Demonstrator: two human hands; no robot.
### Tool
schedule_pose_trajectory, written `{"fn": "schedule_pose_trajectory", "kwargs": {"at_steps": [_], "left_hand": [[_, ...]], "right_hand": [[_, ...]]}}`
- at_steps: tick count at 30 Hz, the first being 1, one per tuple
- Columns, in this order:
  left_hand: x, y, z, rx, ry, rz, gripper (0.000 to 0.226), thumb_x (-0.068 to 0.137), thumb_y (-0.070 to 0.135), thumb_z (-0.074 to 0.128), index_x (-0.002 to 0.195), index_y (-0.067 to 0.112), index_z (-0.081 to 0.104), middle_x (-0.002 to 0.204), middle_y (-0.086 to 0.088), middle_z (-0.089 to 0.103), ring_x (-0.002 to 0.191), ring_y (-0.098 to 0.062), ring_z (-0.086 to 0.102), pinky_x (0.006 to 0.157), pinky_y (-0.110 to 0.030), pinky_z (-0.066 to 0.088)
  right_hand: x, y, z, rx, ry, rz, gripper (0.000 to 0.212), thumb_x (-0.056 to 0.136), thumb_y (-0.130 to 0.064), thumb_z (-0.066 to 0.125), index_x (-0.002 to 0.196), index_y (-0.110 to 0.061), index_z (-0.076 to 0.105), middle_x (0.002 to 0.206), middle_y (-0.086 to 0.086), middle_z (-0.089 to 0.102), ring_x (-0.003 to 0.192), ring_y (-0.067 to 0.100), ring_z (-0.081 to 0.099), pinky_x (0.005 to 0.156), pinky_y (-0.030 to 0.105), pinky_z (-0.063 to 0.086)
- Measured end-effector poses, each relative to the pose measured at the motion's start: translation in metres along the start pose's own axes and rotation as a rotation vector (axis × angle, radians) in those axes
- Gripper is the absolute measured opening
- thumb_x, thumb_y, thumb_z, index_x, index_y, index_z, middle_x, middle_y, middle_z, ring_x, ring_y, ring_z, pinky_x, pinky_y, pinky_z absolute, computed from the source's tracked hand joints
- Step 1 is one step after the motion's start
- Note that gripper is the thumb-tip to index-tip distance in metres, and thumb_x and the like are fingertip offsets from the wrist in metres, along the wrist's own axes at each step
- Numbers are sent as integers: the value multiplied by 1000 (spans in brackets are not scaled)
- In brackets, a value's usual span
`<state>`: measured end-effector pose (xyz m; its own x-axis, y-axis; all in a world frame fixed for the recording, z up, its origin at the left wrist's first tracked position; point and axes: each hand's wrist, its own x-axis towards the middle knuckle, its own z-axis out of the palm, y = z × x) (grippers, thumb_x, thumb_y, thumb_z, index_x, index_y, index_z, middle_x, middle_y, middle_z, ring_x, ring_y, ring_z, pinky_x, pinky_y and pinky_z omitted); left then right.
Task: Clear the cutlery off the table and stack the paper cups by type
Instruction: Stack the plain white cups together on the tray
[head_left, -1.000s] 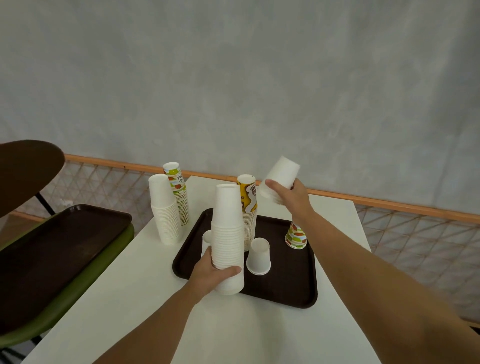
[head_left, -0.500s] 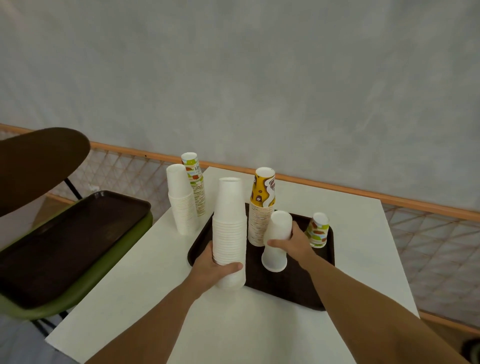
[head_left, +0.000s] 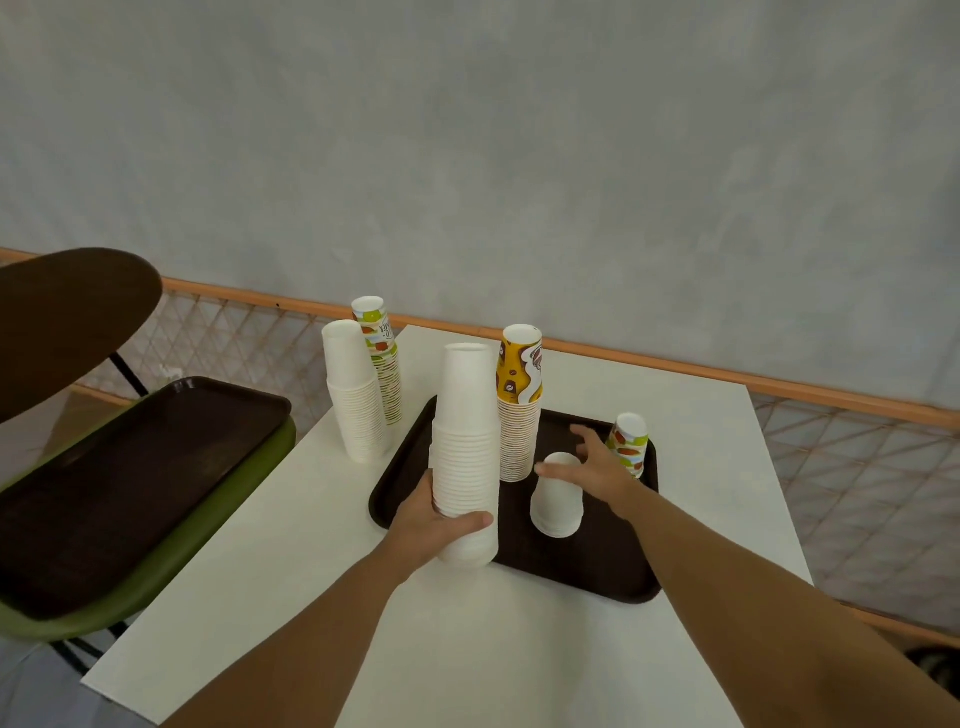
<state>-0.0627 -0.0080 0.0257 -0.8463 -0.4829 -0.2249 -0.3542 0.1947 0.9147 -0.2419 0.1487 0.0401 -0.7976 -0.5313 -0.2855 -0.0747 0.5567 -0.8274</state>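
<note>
Left hand wrapped round the tall white cup stack low down, at the near left edge of the tray. Right hand hovered, fingers spread, holding nothing, just behind the short white stack mid-tray. The yellow-topped stack stood upright behind the tall one, and a lone leaf-print cup sat at the tray's far right corner. Two more stacks stood near the tabletop's far left edge.

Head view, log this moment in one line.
left hand: grips tall white stack | right hand: open by short white stack on tray
</note>
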Motion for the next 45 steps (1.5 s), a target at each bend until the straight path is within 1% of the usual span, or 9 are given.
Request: {"fn": "schedule_pose_trajectory", "kwargs": {"at_steps": [5,7,10,13,16,25,33,38,45], "left_hand": [[0,9,3,20,-10,20,86,69,29,81,139,25,30,127,2,48,121,-19,45,105,-41,41],[-1,12,3,22,-20,32,85,69,29,80,139,25,31,128,2,48,120,-17,45,105,-41,41],[-2,17,4,20,-36,40,84,69,30,81,137,25,32,126,3,49,118,-17,47,104,-39,43],[-3,22,5,15,-46,44,81,68,30,81,134,25,35,119,6,50,112,-15,48,98,-34,45],[-6,25,7,35,-59,51,79,70,30,80,133,26,34,115,7,48,108,-13,46,97,-33,44],[-9,20,6,14,-105,51,81,67,33,82,133,27,36,120,6,53,111,-14,51,99,-34,45],[-12,17,6,45,-99,35,81,67,35,81,132,28,35,119,7,51,115,-16,50,103,-39,44],[-12,16,5,64,-82,26,85,66,36,81,135,26,33,122,5,50,115,-17,48,103,-41,44],[-15,17,6,72,-61,17,82,68,34,81,134,25,33,113,8,48,106,-13,47,97,-33,44]], "right_hand": [[-15,-53,-13,123,221,-222,60,85,-40,64,136,-19,40,131,10,52,116,24,52,95,35,44],[-23,-75,-15,173,198,-294,47,88,-41,59,129,-20,47,120,7,60,105,19,57,89,31,47],[-37,-100,-15,255,28,-384,37,90,-36,58,124,-21,52,116,8,62,107,18,58,90,33,48],[-43,-111,-11,203,-179,-379,46,87,-36,63,129,-24,49,122,3,59,113,17,57,97,38,48],[-45,-114,-6,144,-242,-358,50,83,-31,68,128,-25,47,119,-4,61,110,14,58,93,34,51],[-45,-115,-9,155,-162,-333,60,79,-32,73,131,-19,48,121,1,61,111,18,59,89,36,53],[-47,-128,-16,196,-107,-351,53,79,-30,73,126,-22,48,119,0,59,105,16,59,74,28,56],[-43,-137,-23,169,-63,-383,65,75,-32,76,132,-19,46,123,3,59,111,21,58,85,39,56],[-44,-150,-35,389,117,-463,58,76,-27,76,126,-17,48,117,6,62,105,22,61,86,42,56]]}}
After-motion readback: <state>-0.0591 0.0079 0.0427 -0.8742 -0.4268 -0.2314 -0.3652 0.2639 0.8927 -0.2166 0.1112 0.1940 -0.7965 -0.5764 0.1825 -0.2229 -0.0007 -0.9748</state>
